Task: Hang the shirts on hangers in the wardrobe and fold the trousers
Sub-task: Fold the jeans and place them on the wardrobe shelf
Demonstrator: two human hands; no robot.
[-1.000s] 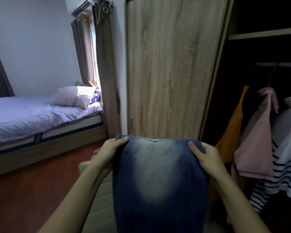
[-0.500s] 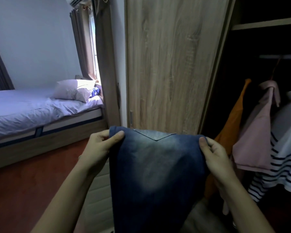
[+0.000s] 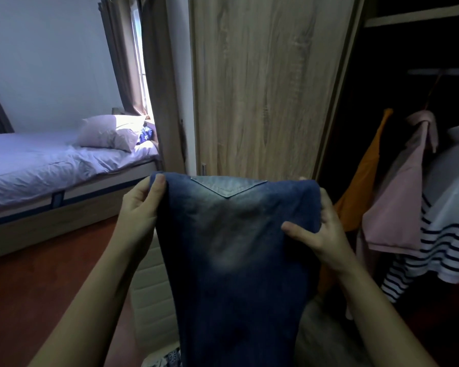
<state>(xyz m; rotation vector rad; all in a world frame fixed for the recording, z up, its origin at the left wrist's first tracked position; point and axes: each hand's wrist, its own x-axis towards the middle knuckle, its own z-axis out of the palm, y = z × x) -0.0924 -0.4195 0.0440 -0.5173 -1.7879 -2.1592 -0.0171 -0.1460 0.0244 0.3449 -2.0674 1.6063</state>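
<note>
Wardrobe door just behind jeans

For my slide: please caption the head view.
Left hand and right hand hold blue jeans before the wardrobe.

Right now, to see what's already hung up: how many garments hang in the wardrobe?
3: an orange garment nearest the wardrobe door, a pink shirt right of it, a white navy-striped shirt at the frame's right edge. Others may hang beyond the frame.

A home bedroom: a made bed with a pillow at left, an open wardrobe of hanging shirts at right.
</note>
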